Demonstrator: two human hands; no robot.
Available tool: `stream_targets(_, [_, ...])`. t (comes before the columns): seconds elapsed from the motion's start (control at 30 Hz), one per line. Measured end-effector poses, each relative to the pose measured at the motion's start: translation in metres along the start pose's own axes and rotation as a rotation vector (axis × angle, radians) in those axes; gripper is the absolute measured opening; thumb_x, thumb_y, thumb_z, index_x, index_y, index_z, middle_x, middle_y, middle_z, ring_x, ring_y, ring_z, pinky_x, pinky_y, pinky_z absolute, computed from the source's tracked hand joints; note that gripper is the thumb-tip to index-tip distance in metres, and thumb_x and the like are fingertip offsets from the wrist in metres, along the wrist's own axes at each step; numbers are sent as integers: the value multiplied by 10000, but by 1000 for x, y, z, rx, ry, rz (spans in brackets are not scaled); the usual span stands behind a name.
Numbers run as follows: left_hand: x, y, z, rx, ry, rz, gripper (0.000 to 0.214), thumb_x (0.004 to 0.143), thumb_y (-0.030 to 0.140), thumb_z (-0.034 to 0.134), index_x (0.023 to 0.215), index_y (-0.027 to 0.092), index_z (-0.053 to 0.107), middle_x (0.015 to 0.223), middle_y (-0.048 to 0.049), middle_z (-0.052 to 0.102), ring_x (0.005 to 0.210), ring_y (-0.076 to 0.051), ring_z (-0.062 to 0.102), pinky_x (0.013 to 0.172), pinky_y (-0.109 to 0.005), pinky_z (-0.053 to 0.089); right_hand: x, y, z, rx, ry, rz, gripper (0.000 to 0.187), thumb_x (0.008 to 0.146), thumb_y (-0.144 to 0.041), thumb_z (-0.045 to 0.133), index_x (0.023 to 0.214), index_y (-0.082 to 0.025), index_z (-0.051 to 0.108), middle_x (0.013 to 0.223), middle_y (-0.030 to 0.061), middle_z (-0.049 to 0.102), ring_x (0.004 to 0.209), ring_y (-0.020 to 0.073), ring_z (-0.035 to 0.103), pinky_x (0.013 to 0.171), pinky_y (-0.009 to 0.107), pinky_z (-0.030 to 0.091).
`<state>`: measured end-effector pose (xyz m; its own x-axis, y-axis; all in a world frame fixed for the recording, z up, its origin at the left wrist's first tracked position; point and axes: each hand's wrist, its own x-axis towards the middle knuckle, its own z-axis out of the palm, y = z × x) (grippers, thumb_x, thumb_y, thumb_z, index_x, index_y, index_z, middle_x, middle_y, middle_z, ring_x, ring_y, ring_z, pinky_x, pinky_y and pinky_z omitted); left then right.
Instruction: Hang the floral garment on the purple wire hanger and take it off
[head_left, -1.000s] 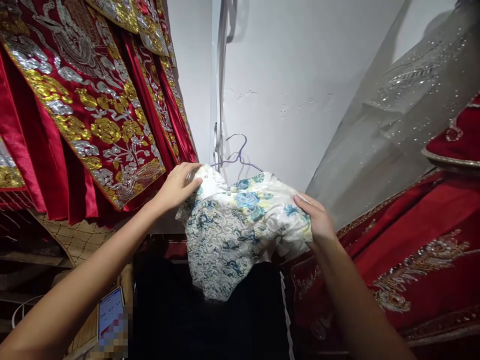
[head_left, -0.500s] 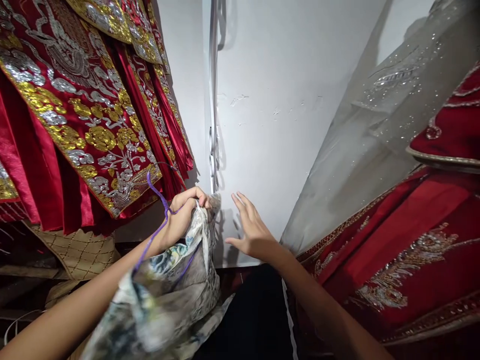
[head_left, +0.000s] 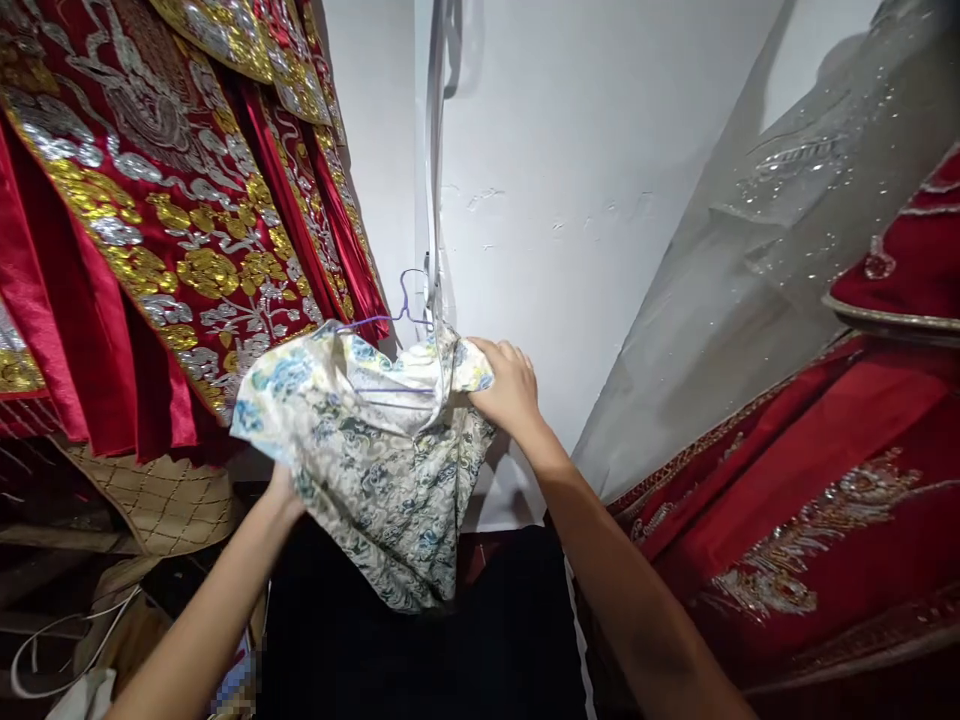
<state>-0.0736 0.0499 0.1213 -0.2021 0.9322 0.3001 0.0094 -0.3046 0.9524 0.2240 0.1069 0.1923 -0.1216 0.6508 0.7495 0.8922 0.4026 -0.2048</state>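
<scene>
A floral blouse point(head_left: 375, 470) in white, blue and yellow hangs spread out in front of me on a thin purple hanger point(head_left: 406, 312). The hanger's hook points up beside a pale vertical strip on the wall; whether it is hooked there I cannot tell. My right hand point(head_left: 510, 385) is closed on the blouse's right shoulder, thumb in front. At the lower left, my left hand point(head_left: 283, 490) reaches under the blouse's left sleeve, its fingers hidden by the cloth. A thin strap or cord crosses the neckline.
Red garments with gold and silver embroidery point(head_left: 210, 270) hang at the left. To the right hang a sheer glittering veil-like cloth point(head_left: 720, 290) and a beaded red garment point(head_left: 847, 500). A white wall point(head_left: 555, 150) stands ahead. Beige quilted fabric point(head_left: 169, 500) lies lower left.
The blouse has risen and spread to face me, with the hanger upright above its neckline. My right hand has taken its shoulder; my left hand has moved down and left beneath the sleeve.
</scene>
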Motion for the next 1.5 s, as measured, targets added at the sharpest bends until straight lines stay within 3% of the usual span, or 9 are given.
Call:
stream_targets(0.1, [-26, -47, 8, -308, 145, -220, 683, 904, 739, 322, 1205, 215, 641, 1169, -87, 699, 1171, -310, 619, 1005, -484, 500, -9, 11, -1, -22, -2, 65, 655, 705, -185, 609, 1356, -217, 540, 1016, 102, 569, 954, 292, 505, 844, 377, 380])
stream_targets(0.23, [-64, -90, 45, -327, 131, -370, 576, 729, 457, 797, 1212, 179, 649, 1286, -110, 665, 1320, -311, 520, 1169, -460, 320, -46, 17, 0, 17, -19, 103, 720, 660, -167, 623, 1370, -228, 523, 1095, 107, 572, 1063, 314, 497, 936, 430, 380])
stream_targets(0.37, [-92, -93, 71, -328, 114, -424, 617, 725, 329, 826, 1283, 193, 600, 1355, -121, 621, 1332, -299, 514, 1165, -442, 332, -100, 5, 16, 231, 250, 283, 567, 741, -221, 573, 1308, -211, 556, 1294, 125, 517, 1218, 315, 459, 1014, 454, 371])
stream_targets(0.47, [-104, -80, 73, -351, 15, -511, 563, 758, 350, 801, 1268, 195, 621, 1345, -124, 629, 1295, -297, 552, 1144, -441, 367, -149, -20, 45, 481, 487, 679, 281, 867, -359, 495, 1052, -185, 615, 1059, 118, 604, 970, 262, 580, 854, 395, 461])
stream_targets(0.63, [-110, -69, 62, -431, -225, -596, 483, 775, 396, 775, 1154, 106, 700, 1116, -171, 735, 1112, -332, 670, 1035, -453, 479, -198, -61, 97, 1045, -428, 826, 564, 915, -658, 354, 583, -229, 508, 480, 6, 474, 458, 169, 461, 517, 314, 376])
stream_targets(0.87, [-104, -87, 49, -484, -214, -647, 530, 778, 373, 773, 1228, 124, 644, 1087, -162, 731, 1105, -319, 668, 984, -437, 507, -196, -62, 96, 1283, -502, 824, 457, 809, -625, 570, 650, -199, 532, 537, -21, 519, 461, 117, 427, 477, 254, 291])
stream_targets(1.13, [-111, -135, 51, 348, 547, -9, 768, 692, 356, 771, 1365, 186, 441, 1322, -148, 481, 1240, -318, 480, 1067, -515, 378, -211, -64, 105, 1256, -404, 922, 434, 799, -594, 561, 633, -196, 508, 481, -61, 426, 431, 94, 344, 461, 242, 246])
stream_targets(1.33, [-131, -128, 76, 240, -52, -20, 224, 810, 282, 583, 1014, 201, 626, 983, -76, 641, 942, -266, 607, 867, -365, 462, -214, -83, 104, 1173, -543, 755, 368, 873, -469, 511, 650, -181, 568, 453, -40, 505, 396, 95, 377, 465, 242, 283])
stream_targets(1.5, [-130, -114, 84, 218, -120, -15, 162, 878, 354, 528, 834, 213, 594, 787, -39, 592, 770, -230, 561, 736, -303, 427, -179, -77, 86, 1241, -536, 745, 226, 840, -343, 516, 727, -176, 617, 465, -37, 549, 370, 94, 379, 424, 232, 267])
